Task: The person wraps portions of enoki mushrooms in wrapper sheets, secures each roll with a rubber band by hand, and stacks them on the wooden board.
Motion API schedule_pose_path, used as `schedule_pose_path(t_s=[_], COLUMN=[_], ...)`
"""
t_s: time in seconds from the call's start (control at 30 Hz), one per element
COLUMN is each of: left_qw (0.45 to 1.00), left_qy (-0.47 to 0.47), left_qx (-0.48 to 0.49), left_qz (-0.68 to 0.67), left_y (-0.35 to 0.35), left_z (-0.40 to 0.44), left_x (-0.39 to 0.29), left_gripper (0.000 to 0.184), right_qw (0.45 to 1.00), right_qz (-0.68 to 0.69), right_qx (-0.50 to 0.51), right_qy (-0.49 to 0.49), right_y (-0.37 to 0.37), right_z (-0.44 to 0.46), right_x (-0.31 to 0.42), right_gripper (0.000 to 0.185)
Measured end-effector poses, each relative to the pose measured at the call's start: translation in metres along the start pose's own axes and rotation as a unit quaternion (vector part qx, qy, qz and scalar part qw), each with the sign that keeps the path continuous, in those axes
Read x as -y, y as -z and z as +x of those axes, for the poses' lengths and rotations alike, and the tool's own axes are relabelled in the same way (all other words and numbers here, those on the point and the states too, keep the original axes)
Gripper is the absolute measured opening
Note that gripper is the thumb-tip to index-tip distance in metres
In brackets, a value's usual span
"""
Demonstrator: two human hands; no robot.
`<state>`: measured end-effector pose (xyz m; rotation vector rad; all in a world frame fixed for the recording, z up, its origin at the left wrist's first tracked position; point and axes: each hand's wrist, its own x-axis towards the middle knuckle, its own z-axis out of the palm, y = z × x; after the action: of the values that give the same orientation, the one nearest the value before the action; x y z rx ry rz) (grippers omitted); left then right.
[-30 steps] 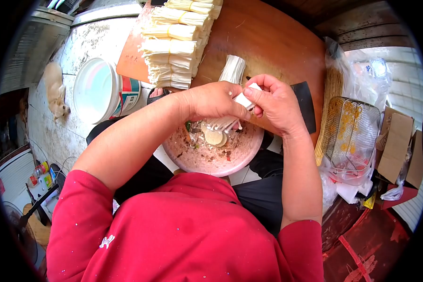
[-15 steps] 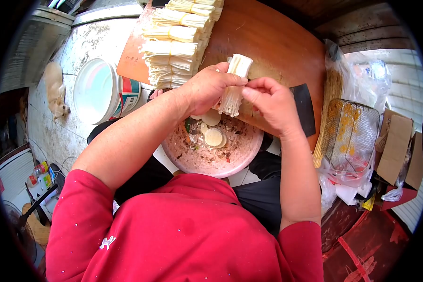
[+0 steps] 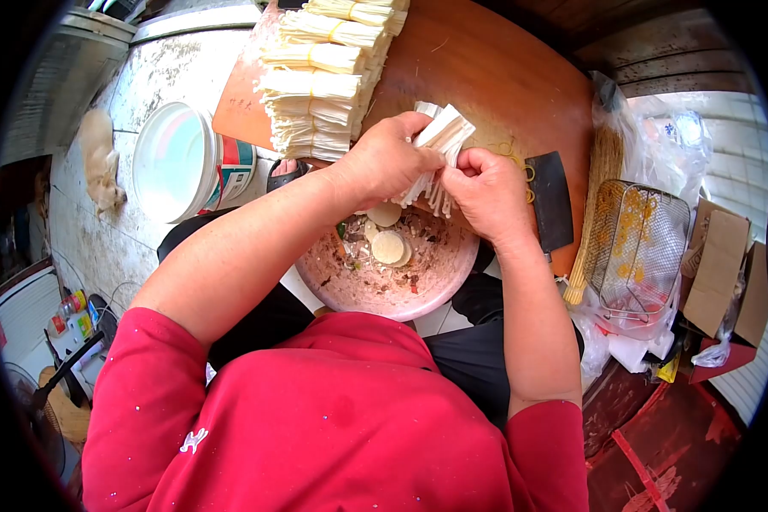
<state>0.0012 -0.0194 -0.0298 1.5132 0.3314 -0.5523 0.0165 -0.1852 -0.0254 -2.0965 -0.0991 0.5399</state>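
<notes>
My left hand (image 3: 394,157) is wrapped round a loose bundle of white enoki mushrooms (image 3: 446,128), held above the table's front edge. The stems fan out below the grip, over the basin. On the bundle's other side, my right hand (image 3: 489,189) is closed, thumb and fingers pinched against the stems; its fingertips are partly hidden. Stacked enoki bundles (image 3: 311,90) tied with yellow bands lie at the table's left. Several yellow rubber bands (image 3: 530,173) and a dark cleaver blade (image 3: 549,200) lie right of my right hand.
A pink basin (image 3: 435,294) with pale round slices and scraps stands below my hands. Left of the wooden table (image 3: 486,60) are a white bucket (image 3: 172,162) and a small dog (image 3: 100,162). A broom (image 3: 602,183), wire basket (image 3: 637,247) and cardboard (image 3: 715,264) stand at the right.
The enoki bundle has tilted to the right and its stems have spread. My right hand has shifted slightly down and closed in against it, uncovering the rubber bands and more of the cleaver.
</notes>
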Motion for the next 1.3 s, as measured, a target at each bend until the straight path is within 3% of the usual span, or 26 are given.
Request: schedule_pose_path(t_s=[0.13,0.23,0.33,0.4,0.43,0.5,0.53,0.63,0.7,0.83,0.9,0.93,1.03,1.13,1.3], left_qw=[0.991,0.961,0.942,0.977,0.977,0.991,0.983,0.988,0.991,0.99,0.98,0.979,0.965,0.923,0.963], left_qy=[-0.028,-0.108,-0.101,-0.051,-0.055,0.038,0.065,0.067,0.037,0.063,0.08,0.081,0.125,0.158,0.043], left_qx=[-0.021,-0.071,-0.11,-0.116,-0.115,-0.039,-0.014,0.023,0.029,0.064,0.124,0.123,0.195,0.308,0.251], left_qz=[0.129,0.245,0.299,0.171,0.172,-0.118,-0.169,-0.135,-0.126,-0.109,-0.137,-0.138,-0.122,-0.167,-0.089], left_y=[0.003,0.008,0.011,0.012,0.012,0.013,0.013,0.01,0.006,0.01,0.013,0.013,0.01,0.012,0.003], left_z=[-0.003,-0.001,-0.003,0.0,0.001,0.002,0.001,-0.003,-0.004,-0.005,-0.004,-0.004,-0.007,-0.01,-0.006], left_x=[-0.003,-0.001,-0.004,-0.005,-0.006,-0.009,-0.011,-0.01,-0.006,-0.008,-0.005,-0.005,-0.007,-0.007,0.003], left_gripper=[0.037,0.034,0.032,0.03,0.03,0.027,0.028,0.029,0.029,0.027,0.022,0.022,0.023,0.03,0.039], right_qw=[1.0,0.999,0.969,0.97,0.967,0.969,0.973,0.984,0.998,0.995,0.947,0.924,0.898,0.908,0.932], right_qz=[-0.027,-0.037,-0.232,-0.218,-0.204,-0.211,-0.202,-0.144,-0.011,0.027,0.298,0.355,0.399,0.366,0.318], right_qx=[0.011,0.027,0.058,0.053,0.051,0.055,0.046,0.051,0.009,0.017,0.111,0.14,0.185,0.202,0.173], right_qy=[0.007,-0.006,-0.055,-0.099,-0.141,-0.117,-0.098,-0.096,-0.062,-0.091,-0.055,-0.012,0.02,-0.002,-0.026], right_y=[0.004,0.011,0.025,0.021,0.02,0.014,0.009,-0.002,-0.006,0.008,0.024,0.03,0.028,0.031,0.031], right_z=[0.0,0.002,0.009,0.014,0.016,0.019,0.02,0.028,0.03,0.019,0.014,0.011,0.004,0.002,0.001], right_x=[0.001,-0.005,-0.016,-0.029,-0.033,-0.038,-0.037,-0.051,-0.053,-0.023,-0.011,-0.005,0.003,0.004,0.006], right_gripper=[0.02,0.02,0.025,0.026,0.027,0.028,0.028,0.033,0.035,0.039,0.043,0.046,0.044,0.035,0.025])
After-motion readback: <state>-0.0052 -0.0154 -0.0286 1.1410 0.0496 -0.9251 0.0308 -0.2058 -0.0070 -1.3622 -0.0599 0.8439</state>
